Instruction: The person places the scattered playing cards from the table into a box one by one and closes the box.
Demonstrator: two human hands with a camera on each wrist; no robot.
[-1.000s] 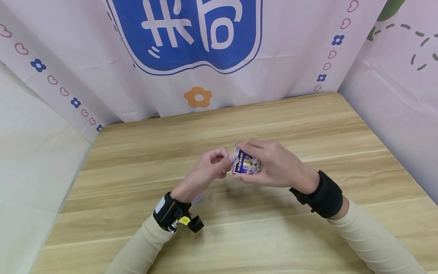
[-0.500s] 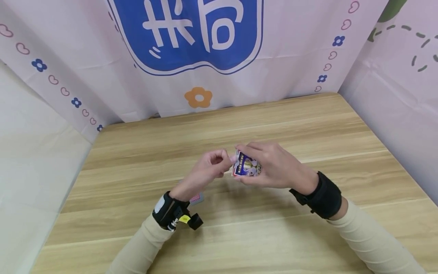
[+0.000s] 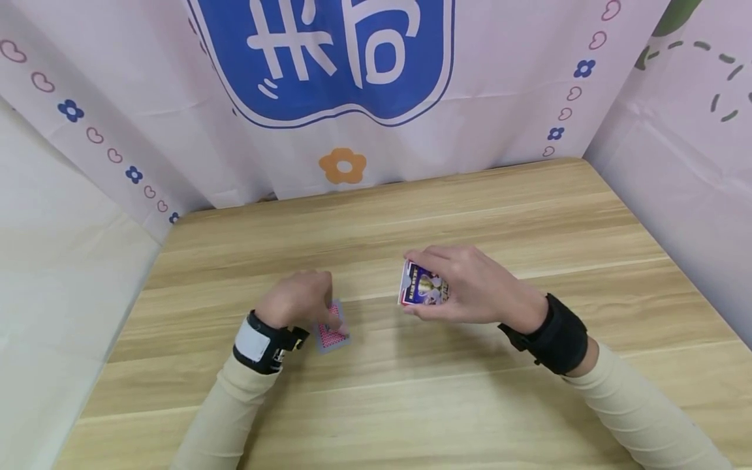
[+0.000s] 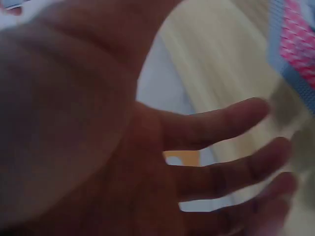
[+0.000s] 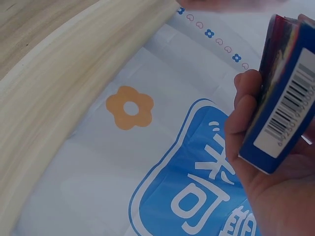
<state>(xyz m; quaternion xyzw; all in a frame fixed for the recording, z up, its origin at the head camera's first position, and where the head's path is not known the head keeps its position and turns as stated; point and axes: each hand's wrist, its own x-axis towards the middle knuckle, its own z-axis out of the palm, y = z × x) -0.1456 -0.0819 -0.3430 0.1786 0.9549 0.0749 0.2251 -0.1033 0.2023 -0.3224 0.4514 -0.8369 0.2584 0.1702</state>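
My right hand [image 3: 478, 287] holds a blue playing card box [image 3: 427, 286] with a gold trophy picture, fingers along one side and thumb along the other. Its near end, with a notch, faces left. In the right wrist view the box's barcode side [image 5: 290, 110] shows. On the table to the left lies a playing card [image 3: 335, 340], its pink patterned back and grey border facing up. Above it hovers my left hand [image 3: 298, 299], thumb over the card and partly hiding it. The left wrist view shows spread, slightly bent fingers [image 4: 221, 123] with nothing between them.
Both hands are above a wooden table [image 3: 376, 411]. Behind it hangs a pale curtain [image 3: 499, 130] with a blue emblem and an orange flower. White sheeting [image 3: 64, 274] borders the left side, and more hangs at right.
My left hand has left the end of the card box and moved left and down to the playing card, which shows more now. The right hand and box stay nearly in place.
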